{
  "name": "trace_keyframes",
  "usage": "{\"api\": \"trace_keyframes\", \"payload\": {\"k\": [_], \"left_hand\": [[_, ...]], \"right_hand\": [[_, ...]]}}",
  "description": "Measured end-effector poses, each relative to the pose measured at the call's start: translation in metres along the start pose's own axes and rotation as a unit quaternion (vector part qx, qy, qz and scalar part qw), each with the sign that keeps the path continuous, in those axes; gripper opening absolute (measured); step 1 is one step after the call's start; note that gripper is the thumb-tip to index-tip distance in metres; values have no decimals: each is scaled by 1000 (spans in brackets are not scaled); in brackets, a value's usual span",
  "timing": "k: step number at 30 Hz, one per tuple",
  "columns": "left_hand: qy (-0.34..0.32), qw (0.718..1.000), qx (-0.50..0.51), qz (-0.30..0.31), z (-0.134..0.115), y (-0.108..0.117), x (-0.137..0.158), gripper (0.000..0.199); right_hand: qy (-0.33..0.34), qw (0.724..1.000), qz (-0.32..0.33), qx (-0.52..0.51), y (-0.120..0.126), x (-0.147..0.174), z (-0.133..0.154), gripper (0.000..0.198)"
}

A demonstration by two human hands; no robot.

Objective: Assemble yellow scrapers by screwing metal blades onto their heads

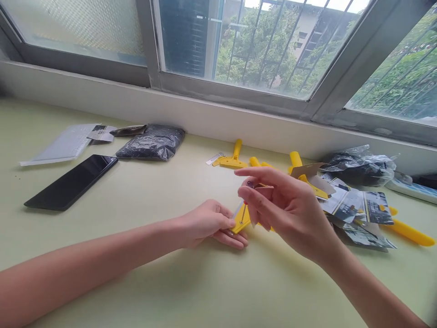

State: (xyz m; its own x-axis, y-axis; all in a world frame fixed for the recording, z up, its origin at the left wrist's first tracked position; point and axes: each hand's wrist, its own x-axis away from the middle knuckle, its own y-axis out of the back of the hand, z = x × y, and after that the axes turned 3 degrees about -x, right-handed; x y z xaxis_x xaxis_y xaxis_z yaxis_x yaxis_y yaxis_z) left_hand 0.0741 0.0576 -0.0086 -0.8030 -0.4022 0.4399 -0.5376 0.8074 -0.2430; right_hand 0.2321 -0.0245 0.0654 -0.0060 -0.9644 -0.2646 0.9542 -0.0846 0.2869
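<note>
My left hand [221,224] grips a yellow scraper [240,224] by the end of its head, thumb on top and fingers underneath. A pale strip lies along the scraper's edge beside my thumb. In my right hand [278,200] is a small screwdriver [245,210], pinched between thumb and fingers with the index finger stretched out over it. The screwdriver points down and its tip meets a screw on the yellow head. My right hand hides much of the screwdriver's handle and the rest of the scraper.
Another yellow scraper [234,160] lies behind my hands. More yellow scrapers [411,232] and printed cards [351,205] are heaped at right, near a clear bag with black contents [362,166]. At left are a black phone [71,182], a black packet [152,142] and a translucent sleeve [63,143].
</note>
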Motion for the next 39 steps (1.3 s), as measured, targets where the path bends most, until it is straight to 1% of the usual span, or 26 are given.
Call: {"api": "trace_keyframes", "payload": {"k": [2, 4, 7, 9, 10, 13, 15, 17, 20, 22, 23, 25, 27, 28, 30, 32, 34, 35, 39], "left_hand": [[3, 1000, -2, 0, 0, 0, 0, 17], [3, 1000, 2, -1, 0, 0, 0, 15], [5, 1000, 2, -3, 1, 0, 1, 15], [5, 1000, -3, -4, 1, 1, 1, 17], [2, 1000, -5, -2, 1, 1, 1, 18], [-11, 1000, -4, 7, 1, 0, 1, 20], [-8, 1000, 2, 2, 0, -1, 1, 19], [-2, 1000, 7, -6, -1, -2, 2, 18], [-9, 1000, 3, -3, -3, -2, 4, 19], [-17, 1000, 1, 1, -2, -1, 4, 17], [-19, 1000, 0, 3, -1, -1, 4, 15], [-20, 1000, 0, 8, 0, 1, 2, 13], [-20, 1000, -2, 13, 1, 1, 2, 15], [-20, 1000, -2, 12, 1, 1, 2, 15], [-18, 1000, -3, 5, -1, 0, 3, 15], [-17, 1000, -2, 2, -2, -1, 4, 15], [-18, 1000, -5, 4, -2, -1, 4, 14], [-17, 1000, -7, 7, -1, 0, 4, 15], [-16, 1000, -14, 11, 1, 1, 2, 16]], "right_hand": [[9, 1000, 23, 14, 4, 2, 1, 18], [-8, 999, 31, 5, 6, 3, 3, 18], [-39, 999, 1, -32, 5, 3, 5, 25], [-41, 998, -11, -36, 3, 3, 4, 26], [-38, 999, -6, -33, 3, 3, 4, 24], [-24, 998, 42, -29, 6, 3, 6, 24], [-27, 998, 57, -14, 8, 4, 9, 22], [-35, 998, 43, -3, 7, 6, 11, 19], [-35, 999, 2, -23, 1, 7, 9, 25], [-27, 999, -9, -34, -2, 7, 6, 24], [-23, 999, -3, -34, -2, 7, 5, 20], [-19, 999, 30, -29, 0, 8, 5, 19], [-21, 997, 64, -23, 2, 8, 8, 19], [-25, 997, 71, -22, 3, 9, 9, 18], [-37, 997, 53, -29, 3, 9, 10, 15], [-52, 998, 21, -42, 1, 9, 9, 23], [-56, 997, 8, -47, -1, 8, 7, 24], [-55, 997, 14, -43, -1, 8, 7, 22], [-43, 995, 87, -28, 3, 8, 10, 19]]}}
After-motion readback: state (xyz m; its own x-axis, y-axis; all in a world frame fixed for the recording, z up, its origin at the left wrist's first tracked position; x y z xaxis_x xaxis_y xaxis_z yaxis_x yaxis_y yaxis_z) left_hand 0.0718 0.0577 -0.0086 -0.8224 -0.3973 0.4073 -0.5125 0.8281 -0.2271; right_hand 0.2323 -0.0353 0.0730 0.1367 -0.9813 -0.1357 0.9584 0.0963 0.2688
